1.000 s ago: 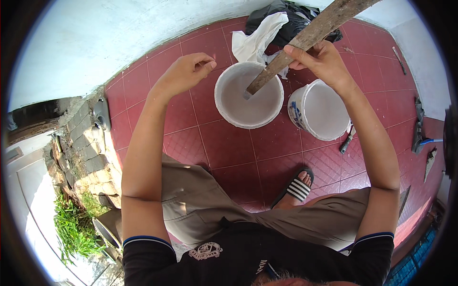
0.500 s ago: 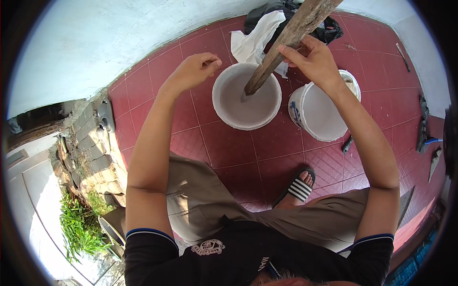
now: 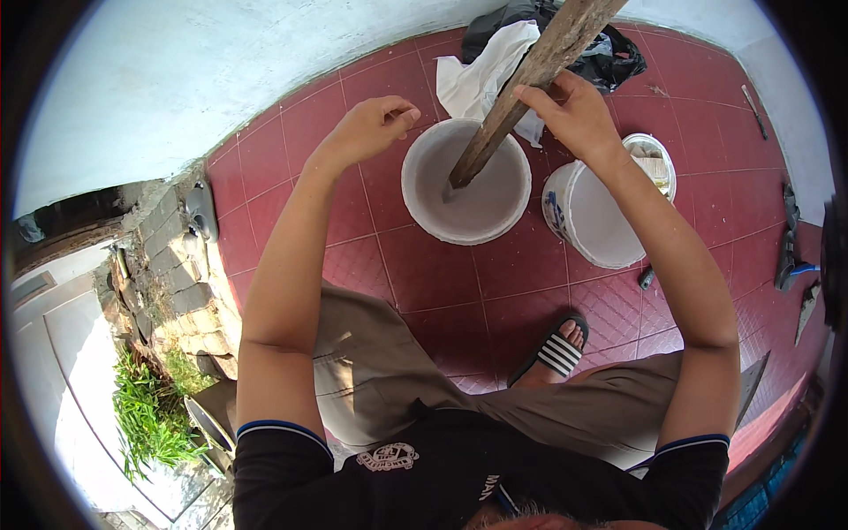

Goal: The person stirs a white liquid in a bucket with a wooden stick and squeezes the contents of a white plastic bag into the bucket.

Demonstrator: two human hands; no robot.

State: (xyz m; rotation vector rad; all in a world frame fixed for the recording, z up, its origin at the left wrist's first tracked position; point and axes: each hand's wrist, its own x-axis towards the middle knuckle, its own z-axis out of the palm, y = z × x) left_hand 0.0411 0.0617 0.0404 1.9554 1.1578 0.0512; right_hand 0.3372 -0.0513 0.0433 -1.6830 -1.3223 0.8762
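My right hand [image 3: 574,124] grips a long weathered wooden plank [image 3: 512,102] that slants down into a white bucket [image 3: 464,228] of pale liquid, its tip in the liquid. My left hand [image 3: 375,128] hangs left of that bucket's rim, fingers loosely bent and apart, holding nothing. A second white bucket [image 3: 555,212] with blue print and pale contents stands to the right, partly hidden by my right forearm, with another white container [image 3: 658,159] holding a light-coloured object just behind it.
A black plastic bag [image 3: 609,62] and white crumpled cloth [image 3: 477,71] lie at the back wall. Tools [image 3: 786,256] lie along the right wall; a dark handle [image 3: 647,278] is beside the buckets. Red tiled floor [image 3: 433,344] surrounds my sandalled foot. Broken paving [image 3: 172,283] and plants [image 3: 150,415] are at left.
The plank's upper part has swung left and stands more steeply, with my right hand moving slightly left. My left hand has shifted right. The container behind the second bucket has come into view.
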